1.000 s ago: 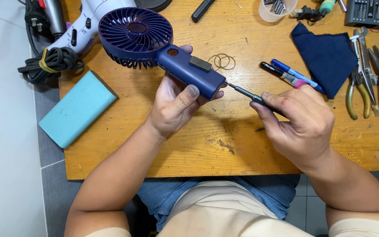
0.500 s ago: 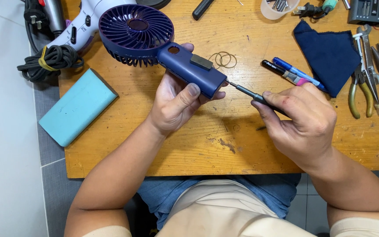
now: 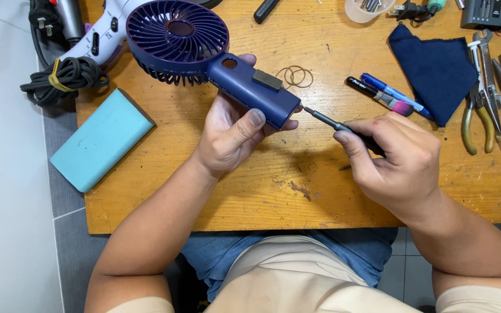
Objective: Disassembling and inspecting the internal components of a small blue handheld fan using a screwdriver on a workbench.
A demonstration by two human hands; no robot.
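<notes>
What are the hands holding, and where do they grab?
The left hand grips the blue handheld fan by its handle. The right hand pinches a thin screwdriver by its grip, tip at the handle's end.

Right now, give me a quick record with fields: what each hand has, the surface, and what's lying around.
left hand: grips the handle of a dark blue handheld fan
right hand: holds a slim screwdriver, tip at the handle's bottom end
surface: wooden table
left of the fan: teal block, hair dryer with coiled cord
right side: two pens, dark blue cloth, pliers
near the fan: rubber bands
</notes>
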